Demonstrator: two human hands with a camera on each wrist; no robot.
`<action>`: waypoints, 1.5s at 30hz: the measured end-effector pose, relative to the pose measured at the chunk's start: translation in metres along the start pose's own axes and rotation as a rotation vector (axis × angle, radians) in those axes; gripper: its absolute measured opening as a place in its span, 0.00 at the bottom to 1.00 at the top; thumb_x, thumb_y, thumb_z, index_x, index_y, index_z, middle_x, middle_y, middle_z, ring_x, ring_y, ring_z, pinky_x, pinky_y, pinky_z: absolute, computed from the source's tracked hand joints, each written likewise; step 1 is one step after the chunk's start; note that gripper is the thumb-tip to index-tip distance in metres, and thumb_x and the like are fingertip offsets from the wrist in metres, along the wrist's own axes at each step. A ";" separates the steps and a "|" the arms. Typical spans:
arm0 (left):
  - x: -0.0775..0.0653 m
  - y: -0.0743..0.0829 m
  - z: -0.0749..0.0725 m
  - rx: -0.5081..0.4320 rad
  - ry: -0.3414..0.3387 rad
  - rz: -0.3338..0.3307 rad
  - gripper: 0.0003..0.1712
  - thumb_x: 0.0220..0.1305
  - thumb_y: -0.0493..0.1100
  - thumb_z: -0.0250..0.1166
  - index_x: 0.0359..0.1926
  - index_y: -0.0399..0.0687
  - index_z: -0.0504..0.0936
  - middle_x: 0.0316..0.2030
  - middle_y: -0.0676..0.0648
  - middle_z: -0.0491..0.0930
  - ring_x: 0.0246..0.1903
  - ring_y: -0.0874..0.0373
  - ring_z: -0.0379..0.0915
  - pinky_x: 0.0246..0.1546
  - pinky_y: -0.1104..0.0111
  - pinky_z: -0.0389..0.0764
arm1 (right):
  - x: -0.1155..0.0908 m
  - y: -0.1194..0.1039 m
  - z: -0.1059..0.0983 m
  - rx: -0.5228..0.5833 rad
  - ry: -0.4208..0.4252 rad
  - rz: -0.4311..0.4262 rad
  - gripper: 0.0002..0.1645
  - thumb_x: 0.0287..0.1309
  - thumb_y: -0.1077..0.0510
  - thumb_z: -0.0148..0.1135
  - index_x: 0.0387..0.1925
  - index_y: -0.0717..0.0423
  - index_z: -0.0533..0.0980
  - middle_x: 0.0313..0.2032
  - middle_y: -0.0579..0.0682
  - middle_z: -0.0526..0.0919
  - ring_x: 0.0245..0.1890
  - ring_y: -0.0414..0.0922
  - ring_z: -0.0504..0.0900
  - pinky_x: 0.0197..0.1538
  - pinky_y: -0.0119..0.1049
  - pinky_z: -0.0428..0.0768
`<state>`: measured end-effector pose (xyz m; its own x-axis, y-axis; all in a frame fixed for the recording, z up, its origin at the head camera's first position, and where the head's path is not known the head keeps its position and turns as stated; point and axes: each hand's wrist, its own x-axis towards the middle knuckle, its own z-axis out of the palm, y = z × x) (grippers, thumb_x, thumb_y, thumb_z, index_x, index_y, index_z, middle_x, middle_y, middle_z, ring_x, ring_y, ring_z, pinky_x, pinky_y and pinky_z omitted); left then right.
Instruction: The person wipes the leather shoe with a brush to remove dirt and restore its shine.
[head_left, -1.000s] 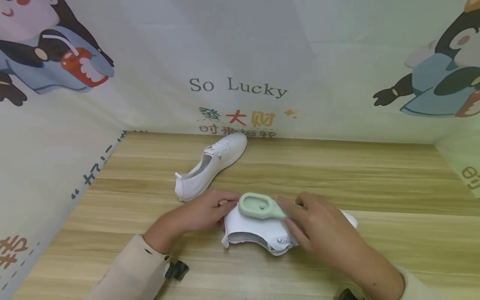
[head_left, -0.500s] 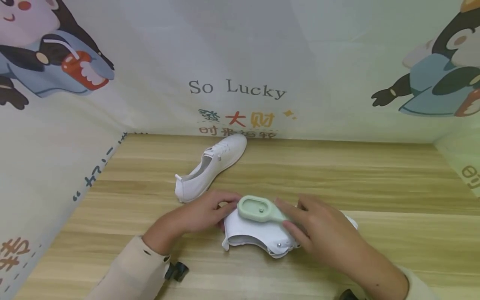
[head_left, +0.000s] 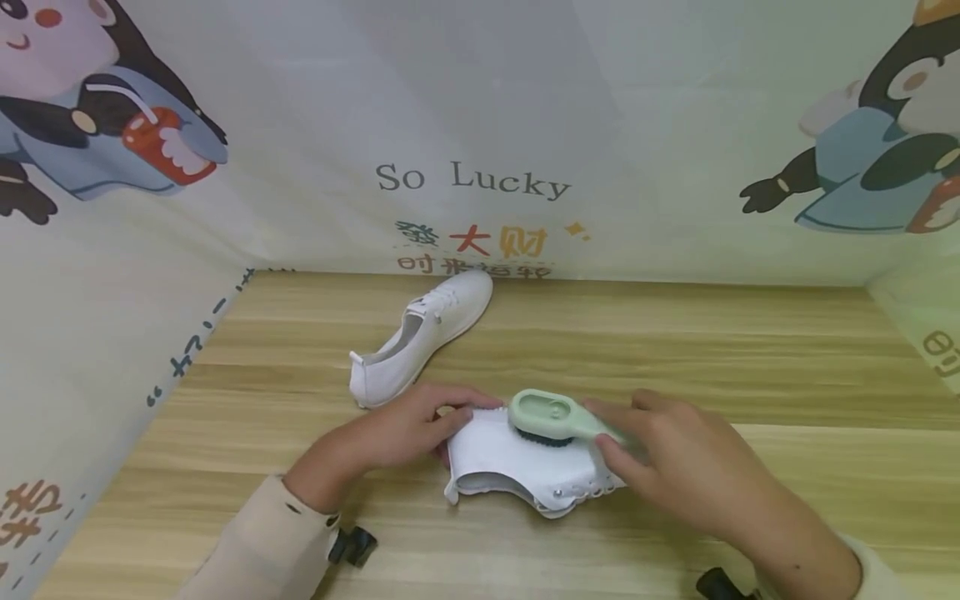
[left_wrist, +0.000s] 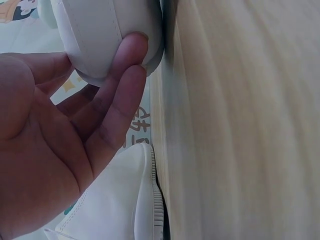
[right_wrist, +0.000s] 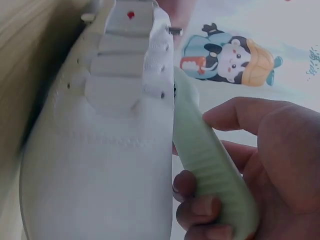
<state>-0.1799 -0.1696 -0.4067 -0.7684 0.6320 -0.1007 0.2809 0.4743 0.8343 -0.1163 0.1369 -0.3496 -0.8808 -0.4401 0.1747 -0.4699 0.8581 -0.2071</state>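
A white lace-up shoe (head_left: 495, 454) lies on its side on the wooden surface, its opening facing the person. At the heel end, my left hand (head_left: 420, 425) holds it between thumb and fingers; the left wrist view shows fingertips (left_wrist: 131, 52) curled against the heel. My right hand (head_left: 675, 454) grips the ribbed handle of a pale green shoe brush (head_left: 543, 414), fingers wrapped round it in the right wrist view. Dark bristles (head_left: 546, 438) show under the brush head, against the shoe's upward-facing side. The right hand covers the shoe's toe in the head view.
A second white shoe (head_left: 427, 333) stands upright behind the left hand, its toe near the back wall. Printed white sheeting (head_left: 480, 100) encloses the wood-grain surface (head_left: 712, 350) at the back and sides.
The brush and right hand have slid to the right along the shoe's side, away from the heel, and the bristles now show. The left hand has stayed at the heel.
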 end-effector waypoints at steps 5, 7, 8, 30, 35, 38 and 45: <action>-0.001 0.000 0.001 -0.017 -0.003 -0.014 0.19 0.77 0.39 0.50 0.62 0.52 0.79 0.60 0.43 0.78 0.26 0.59 0.77 0.30 0.62 0.83 | 0.000 0.003 -0.004 0.004 0.009 0.046 0.21 0.60 0.48 0.65 0.55 0.40 0.83 0.32 0.47 0.84 0.19 0.37 0.66 0.21 0.32 0.65; -0.002 0.000 0.002 -0.026 -0.009 -0.021 0.19 0.78 0.39 0.50 0.62 0.52 0.79 0.61 0.43 0.78 0.27 0.59 0.77 0.30 0.61 0.83 | -0.001 0.004 -0.005 0.016 0.004 0.061 0.20 0.59 0.49 0.64 0.54 0.42 0.84 0.30 0.45 0.83 0.18 0.37 0.64 0.20 0.31 0.63; -0.002 0.000 0.002 -0.029 -0.010 -0.024 0.19 0.78 0.39 0.50 0.63 0.52 0.79 0.61 0.43 0.78 0.27 0.59 0.77 0.31 0.61 0.83 | -0.001 0.004 -0.006 0.021 0.001 0.066 0.20 0.59 0.49 0.64 0.53 0.43 0.84 0.29 0.44 0.83 0.17 0.37 0.64 0.19 0.31 0.62; 0.001 0.002 0.000 -0.013 -0.001 -0.058 0.19 0.78 0.41 0.50 0.64 0.50 0.77 0.53 0.43 0.80 0.27 0.60 0.78 0.31 0.61 0.83 | 0.000 -0.005 0.014 -0.050 0.055 -0.192 0.26 0.63 0.45 0.65 0.62 0.41 0.78 0.35 0.45 0.84 0.27 0.38 0.78 0.31 0.38 0.78; -0.001 0.002 0.001 -0.014 0.004 -0.054 0.19 0.78 0.41 0.51 0.63 0.51 0.78 0.51 0.45 0.81 0.29 0.60 0.78 0.32 0.61 0.84 | 0.000 -0.008 0.018 -0.056 0.055 -0.216 0.27 0.63 0.43 0.65 0.63 0.39 0.77 0.32 0.42 0.80 0.23 0.34 0.71 0.28 0.33 0.72; -0.002 0.001 0.003 -0.034 -0.007 -0.052 0.19 0.77 0.39 0.51 0.63 0.49 0.78 0.53 0.44 0.81 0.31 0.60 0.78 0.33 0.60 0.84 | 0.000 -0.010 0.020 -0.062 0.028 -0.219 0.27 0.63 0.42 0.65 0.63 0.38 0.77 0.31 0.40 0.77 0.21 0.32 0.66 0.26 0.30 0.69; -0.002 0.001 0.003 -0.010 0.003 -0.048 0.19 0.78 0.41 0.50 0.63 0.52 0.79 0.54 0.44 0.81 0.28 0.60 0.78 0.32 0.60 0.84 | 0.000 -0.010 0.019 -0.051 0.012 -0.228 0.26 0.64 0.42 0.63 0.63 0.37 0.76 0.31 0.40 0.76 0.20 0.31 0.63 0.25 0.29 0.66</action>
<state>-0.1765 -0.1690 -0.4070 -0.7825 0.6070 -0.1386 0.2384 0.4978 0.8339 -0.1122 0.1232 -0.3657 -0.7511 -0.6214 0.2230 -0.6530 0.7490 -0.1121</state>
